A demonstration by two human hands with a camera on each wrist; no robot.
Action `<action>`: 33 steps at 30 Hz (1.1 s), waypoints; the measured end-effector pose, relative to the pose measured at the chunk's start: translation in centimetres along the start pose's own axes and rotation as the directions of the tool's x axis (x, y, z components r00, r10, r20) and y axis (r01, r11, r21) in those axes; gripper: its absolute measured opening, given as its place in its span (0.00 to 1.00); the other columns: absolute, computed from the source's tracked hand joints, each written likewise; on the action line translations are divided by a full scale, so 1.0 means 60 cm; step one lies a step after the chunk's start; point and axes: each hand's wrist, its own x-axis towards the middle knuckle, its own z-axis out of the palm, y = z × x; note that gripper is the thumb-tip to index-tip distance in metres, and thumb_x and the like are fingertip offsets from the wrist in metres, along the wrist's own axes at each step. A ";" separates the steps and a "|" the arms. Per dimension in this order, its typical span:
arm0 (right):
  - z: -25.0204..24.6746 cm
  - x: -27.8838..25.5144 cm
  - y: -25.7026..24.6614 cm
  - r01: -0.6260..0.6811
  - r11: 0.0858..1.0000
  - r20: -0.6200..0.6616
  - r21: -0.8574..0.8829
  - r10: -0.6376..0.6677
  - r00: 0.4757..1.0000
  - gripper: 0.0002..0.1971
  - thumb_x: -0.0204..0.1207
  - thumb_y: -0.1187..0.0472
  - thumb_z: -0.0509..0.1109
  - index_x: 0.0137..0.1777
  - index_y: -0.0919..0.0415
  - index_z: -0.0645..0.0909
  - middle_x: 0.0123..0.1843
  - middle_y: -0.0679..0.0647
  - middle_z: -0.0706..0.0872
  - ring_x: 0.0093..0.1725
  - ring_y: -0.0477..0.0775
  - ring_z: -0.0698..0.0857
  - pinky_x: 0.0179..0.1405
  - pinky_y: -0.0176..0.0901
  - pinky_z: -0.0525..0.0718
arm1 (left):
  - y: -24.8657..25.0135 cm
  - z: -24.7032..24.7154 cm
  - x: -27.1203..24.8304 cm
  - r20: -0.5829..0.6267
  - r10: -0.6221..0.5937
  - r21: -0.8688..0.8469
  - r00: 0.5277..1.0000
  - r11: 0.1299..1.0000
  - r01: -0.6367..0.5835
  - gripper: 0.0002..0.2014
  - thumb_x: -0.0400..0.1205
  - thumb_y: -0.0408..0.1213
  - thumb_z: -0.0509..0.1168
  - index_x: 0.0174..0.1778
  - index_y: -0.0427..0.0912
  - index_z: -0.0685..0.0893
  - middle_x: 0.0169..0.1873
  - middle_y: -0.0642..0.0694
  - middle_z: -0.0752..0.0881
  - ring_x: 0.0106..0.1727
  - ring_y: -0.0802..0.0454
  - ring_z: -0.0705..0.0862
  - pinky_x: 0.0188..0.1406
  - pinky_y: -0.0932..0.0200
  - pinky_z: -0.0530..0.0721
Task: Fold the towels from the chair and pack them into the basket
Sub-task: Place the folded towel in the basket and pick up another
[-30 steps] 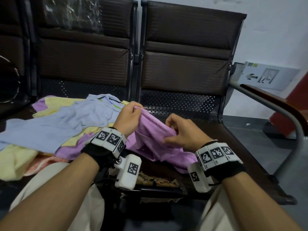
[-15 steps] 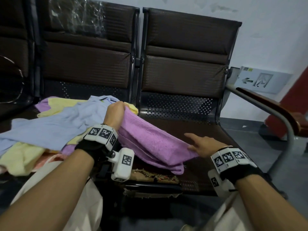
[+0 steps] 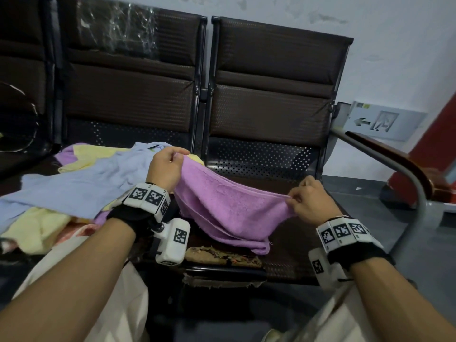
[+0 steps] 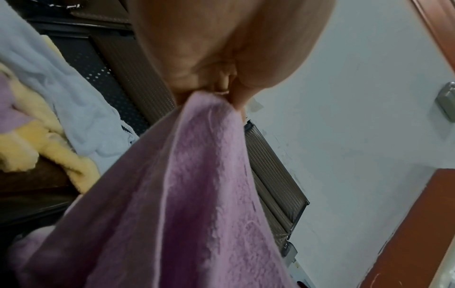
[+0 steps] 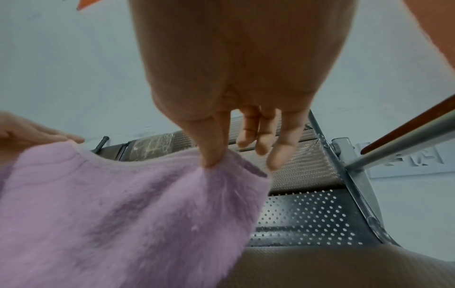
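A purple towel (image 3: pixel 227 208) hangs stretched between my two hands above the right chair seat (image 3: pixel 283 257). My left hand (image 3: pixel 167 166) grips its left corner, seen bunched in the fist in the left wrist view (image 4: pixel 216 101). My right hand (image 3: pixel 308 201) pinches the right corner between thumb and forefinger (image 5: pixel 214 155), other fingers loose. The towel's lower edge droops onto the seat (image 3: pixel 246 245). A pile of blue (image 3: pixel 86 186), yellow (image 3: pixel 37 225) and purple towels lies on the left seat. No basket is in view.
Dark brown chair backs (image 3: pixel 271 82) stand behind. A metal armrest with a wooden top (image 3: pixel 399 164) curves at the right. The seat's front edge is torn (image 3: pixel 222 257). My light trousers (image 3: pixel 118 304) are below.
My right hand, flat beside the towel half a second ago, has taken its right corner and lifted it. The left hand has risen slightly, and the towel is now pulled out between them.
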 end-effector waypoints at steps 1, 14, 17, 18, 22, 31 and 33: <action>0.001 0.000 -0.001 -0.003 0.999 -0.021 0.032 0.003 1.000 0.08 0.81 0.53 0.63 0.50 0.52 0.83 0.53 0.52 0.70 0.57 0.50 0.71 0.60 0.47 0.74 | 0.001 -0.002 -0.003 0.012 0.029 0.016 1.000 0.999 -0.029 0.12 0.84 0.31 0.57 0.55 0.40 0.86 0.54 0.45 0.86 0.57 0.51 0.81 0.60 0.58 0.77; -0.097 0.023 -0.021 0.006 0.909 -0.361 0.417 0.160 0.919 0.08 0.78 0.53 0.70 0.45 0.54 0.88 0.42 0.53 0.89 0.45 0.53 0.84 0.43 0.36 0.73 | 0.082 -0.027 0.011 -0.078 0.080 0.036 0.994 0.996 -0.077 0.09 0.82 0.31 0.61 0.50 0.37 0.86 0.52 0.39 0.87 0.57 0.42 0.83 0.61 0.52 0.78; -0.162 0.012 -0.037 0.096 0.919 -0.296 0.383 0.024 0.955 0.06 0.64 0.52 0.82 0.36 0.52 0.89 0.31 0.47 0.86 0.33 0.40 0.81 0.29 0.22 0.73 | 0.128 -0.059 0.034 -0.162 0.103 0.021 0.981 0.995 -0.101 0.09 0.81 0.30 0.61 0.48 0.38 0.87 0.51 0.38 0.88 0.56 0.42 0.83 0.57 0.57 0.77; -0.181 0.009 -0.040 0.106 0.953 -0.248 0.284 -0.034 0.968 0.09 0.61 0.52 0.83 0.35 0.54 0.89 0.30 0.48 0.85 0.30 0.40 0.80 0.27 0.23 0.72 | 0.141 -0.070 0.041 -0.178 0.114 0.015 0.977 0.993 -0.114 0.09 0.81 0.30 0.61 0.49 0.37 0.87 0.51 0.37 0.88 0.56 0.41 0.84 0.58 0.55 0.78; -0.236 -0.002 -0.045 0.119 0.991 -0.175 -0.060 -0.128 0.976 0.08 0.68 0.55 0.80 0.42 0.59 0.89 0.37 0.56 0.88 0.41 0.55 0.85 0.39 0.39 0.76 | 0.184 -0.103 0.054 -0.195 0.153 0.027 0.969 0.988 -0.150 0.09 0.81 0.30 0.62 0.50 0.37 0.88 0.50 0.36 0.89 0.56 0.40 0.85 0.60 0.51 0.81; -0.311 0.003 -0.056 0.152 0.903 -0.622 0.402 0.147 0.769 0.08 0.76 0.60 0.67 0.36 0.56 0.83 0.33 0.49 0.83 0.39 0.53 0.79 0.39 0.41 0.72 | 0.234 -0.142 0.070 -0.264 0.274 -0.018 0.925 0.957 -0.289 0.07 0.80 0.30 0.65 0.47 0.39 0.88 0.46 0.37 0.89 0.51 0.41 0.86 0.57 0.46 0.83; -0.292 0.013 -0.054 0.111 0.838 -0.592 0.534 0.278 0.756 0.14 0.76 0.60 0.68 0.29 0.58 0.76 0.26 0.45 0.76 0.33 0.50 0.74 0.32 0.41 0.64 | 0.214 -0.131 0.071 -0.226 0.253 -0.010 0.941 0.965 -0.262 0.07 0.79 0.30 0.64 0.46 0.40 0.88 0.46 0.37 0.89 0.52 0.40 0.87 0.57 0.46 0.83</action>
